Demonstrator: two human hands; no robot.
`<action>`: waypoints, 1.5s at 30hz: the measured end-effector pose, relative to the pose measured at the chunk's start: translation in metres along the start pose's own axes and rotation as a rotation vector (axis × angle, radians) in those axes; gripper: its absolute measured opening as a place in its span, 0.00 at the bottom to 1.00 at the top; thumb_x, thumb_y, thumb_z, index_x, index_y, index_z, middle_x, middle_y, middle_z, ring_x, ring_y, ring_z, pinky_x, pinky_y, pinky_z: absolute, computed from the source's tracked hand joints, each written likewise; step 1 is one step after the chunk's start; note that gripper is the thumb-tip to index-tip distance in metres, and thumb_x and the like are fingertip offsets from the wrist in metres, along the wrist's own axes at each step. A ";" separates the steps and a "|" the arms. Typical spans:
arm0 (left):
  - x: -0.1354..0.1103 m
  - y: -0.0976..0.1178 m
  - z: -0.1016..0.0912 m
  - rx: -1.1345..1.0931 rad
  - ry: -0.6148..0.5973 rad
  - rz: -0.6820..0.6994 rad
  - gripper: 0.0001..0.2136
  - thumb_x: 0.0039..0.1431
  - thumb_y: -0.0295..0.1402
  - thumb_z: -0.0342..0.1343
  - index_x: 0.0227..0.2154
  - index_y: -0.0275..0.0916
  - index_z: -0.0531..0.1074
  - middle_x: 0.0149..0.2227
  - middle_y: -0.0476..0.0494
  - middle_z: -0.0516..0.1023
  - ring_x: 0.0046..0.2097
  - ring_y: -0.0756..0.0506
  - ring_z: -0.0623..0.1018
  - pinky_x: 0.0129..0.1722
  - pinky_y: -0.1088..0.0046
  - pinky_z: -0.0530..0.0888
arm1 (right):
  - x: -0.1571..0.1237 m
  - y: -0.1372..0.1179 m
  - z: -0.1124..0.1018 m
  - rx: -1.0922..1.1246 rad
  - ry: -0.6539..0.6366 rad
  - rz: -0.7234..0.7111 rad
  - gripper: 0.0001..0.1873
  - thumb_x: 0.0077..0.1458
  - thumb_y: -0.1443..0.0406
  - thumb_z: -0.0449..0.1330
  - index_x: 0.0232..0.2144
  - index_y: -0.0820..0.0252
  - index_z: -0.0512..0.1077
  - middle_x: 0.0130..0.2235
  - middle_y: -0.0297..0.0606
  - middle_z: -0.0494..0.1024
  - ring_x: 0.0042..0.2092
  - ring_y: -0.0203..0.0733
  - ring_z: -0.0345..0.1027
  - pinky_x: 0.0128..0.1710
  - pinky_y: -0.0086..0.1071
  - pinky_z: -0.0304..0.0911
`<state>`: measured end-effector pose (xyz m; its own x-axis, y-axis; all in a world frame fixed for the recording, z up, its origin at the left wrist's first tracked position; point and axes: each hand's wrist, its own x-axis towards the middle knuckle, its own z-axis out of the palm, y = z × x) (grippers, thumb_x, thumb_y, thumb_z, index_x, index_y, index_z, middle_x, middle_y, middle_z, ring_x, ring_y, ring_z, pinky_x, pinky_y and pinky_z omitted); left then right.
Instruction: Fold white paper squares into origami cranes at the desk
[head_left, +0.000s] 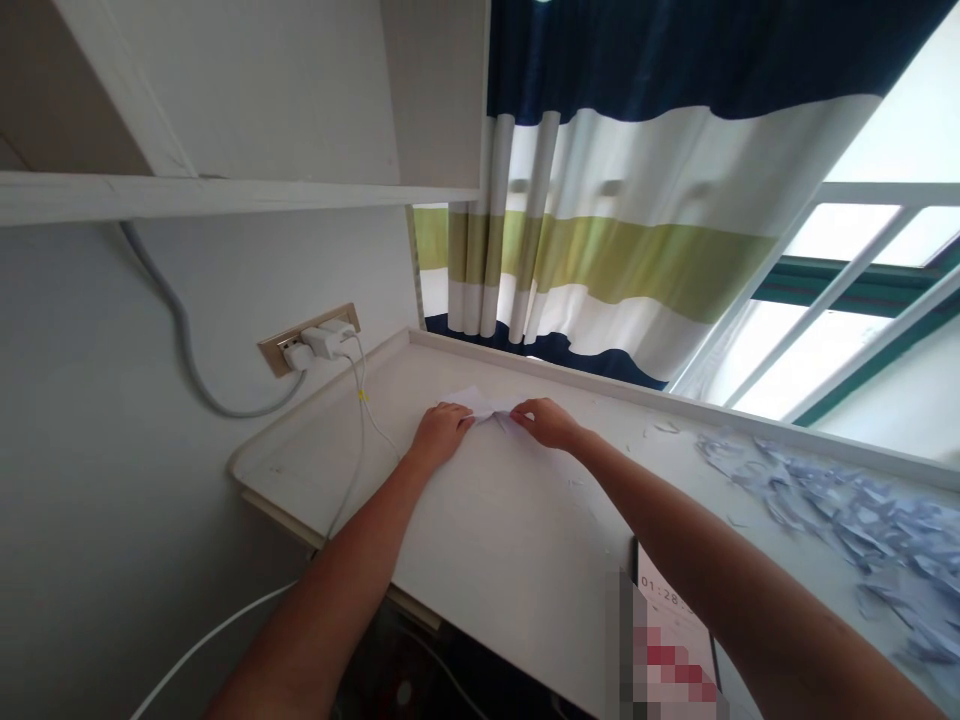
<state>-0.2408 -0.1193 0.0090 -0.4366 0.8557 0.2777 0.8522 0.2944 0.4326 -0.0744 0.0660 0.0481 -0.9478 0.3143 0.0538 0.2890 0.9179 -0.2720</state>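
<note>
A white sheet of paper [471,397] lies near the back of the white desk [495,530], between my two hands. My left hand [441,436] rests on the desk with its fingers closed on the paper's near left edge. Opposite it, my right hand [549,422] pinches the paper's right part between thumb and fingers. Between the hands the paper looks creased and a little raised. Part of it is hidden behind my left fingers.
A heap of torn paper strips [847,510] covers the desk's right side. Under my right forearm lies a phone [675,610] showing a timer. Chargers [326,340] fill the wall socket, with white cables [364,420] trailing over the desk's left. A striped curtain [600,250] hangs behind.
</note>
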 end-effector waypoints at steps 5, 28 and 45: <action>-0.001 0.001 -0.008 -0.013 0.089 -0.003 0.14 0.69 0.36 0.50 0.47 0.43 0.80 0.53 0.41 0.81 0.57 0.39 0.76 0.62 0.61 0.66 | -0.018 0.004 -0.007 0.066 0.048 0.048 0.19 0.68 0.61 0.52 0.44 0.64 0.81 0.48 0.50 0.83 0.47 0.54 0.78 0.49 0.41 0.69; 0.017 0.094 0.059 -0.326 0.047 0.230 0.10 0.62 0.39 0.59 0.42 0.45 0.82 0.48 0.42 0.84 0.54 0.40 0.80 0.61 0.61 0.69 | -0.184 0.050 -0.047 0.355 0.304 0.227 0.08 0.60 0.69 0.62 0.39 0.61 0.81 0.44 0.46 0.85 0.47 0.51 0.80 0.52 0.43 0.72; 0.023 0.046 0.054 -0.604 0.575 -0.222 0.17 0.66 0.43 0.48 0.32 0.37 0.75 0.32 0.41 0.79 0.36 0.43 0.79 0.39 0.70 0.73 | -0.007 0.034 0.010 0.338 0.167 0.413 0.14 0.61 0.62 0.61 0.44 0.65 0.81 0.54 0.54 0.79 0.59 0.57 0.68 0.58 0.43 0.62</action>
<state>-0.1960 -0.0633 -0.0109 -0.7921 0.4085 0.4535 0.5016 0.0124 0.8650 -0.0599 0.0924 0.0288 -0.7227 0.6908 0.0212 0.5464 0.5900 -0.5945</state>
